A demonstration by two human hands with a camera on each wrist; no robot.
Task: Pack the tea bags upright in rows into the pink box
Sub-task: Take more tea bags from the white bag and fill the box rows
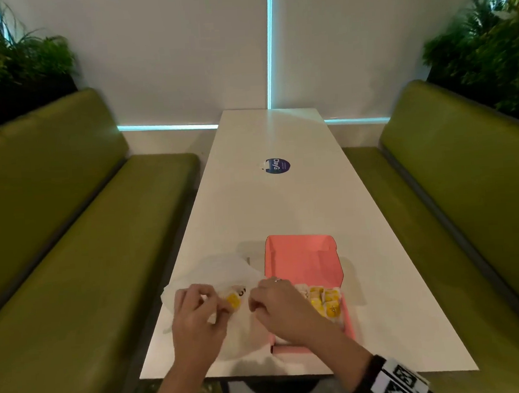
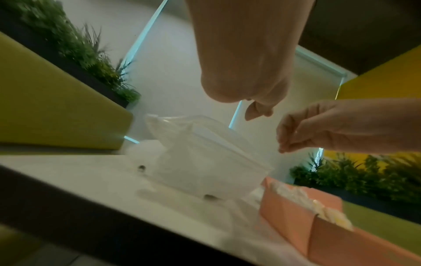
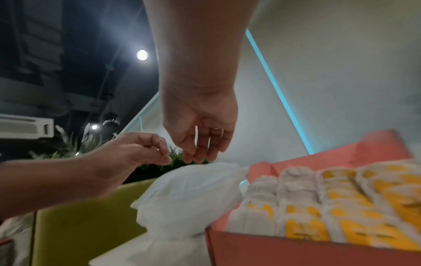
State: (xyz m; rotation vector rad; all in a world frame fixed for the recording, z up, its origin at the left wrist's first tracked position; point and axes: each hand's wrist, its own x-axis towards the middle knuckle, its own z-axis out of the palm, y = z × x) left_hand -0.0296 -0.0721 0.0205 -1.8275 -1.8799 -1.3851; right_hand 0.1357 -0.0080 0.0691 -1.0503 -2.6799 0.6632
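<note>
**A:** What are the hands doing?

**B:** The left hand [image 1: 195, 311] has its fingers curled over the thin, see-through plastic bag [image 1: 217, 276]. It seems to pinch something small, maybe the bag's edge, but I cannot tell for sure. The right hand [image 1: 278, 305] hangs just above the bag with its fingers bent and close together. In the right wrist view nothing sits between its fingertips [image 3: 196, 158], so it holds nothing.

**A:** Where is the bag?

**B:** It lies on the long white table [image 1: 276, 195], at about 9 o'clock from the pink cardboard box [image 1: 302, 254] and touching its side. A yellow and white tea bag [image 1: 233, 301] shows through the plastic, between the two hands.

**A:** And the box?

**B:** It is open, near the table's close edge. Its lid stands up at 12 o'clock. More yellow and white paper tea bags [image 1: 325, 302] stand inside in rows, at the 3 o'clock side of the box. The right wrist covers the rest of the inside.

**A:** What else is there?

**B:** A round dark blue sticker [image 1: 277, 166] sits on the table, far away at 12 o'clock. Green padded benches [image 1: 71, 240] run along both sides, at 9 and 3 o'clock. Leafy green plants [image 1: 12, 63] grow behind them.
</note>
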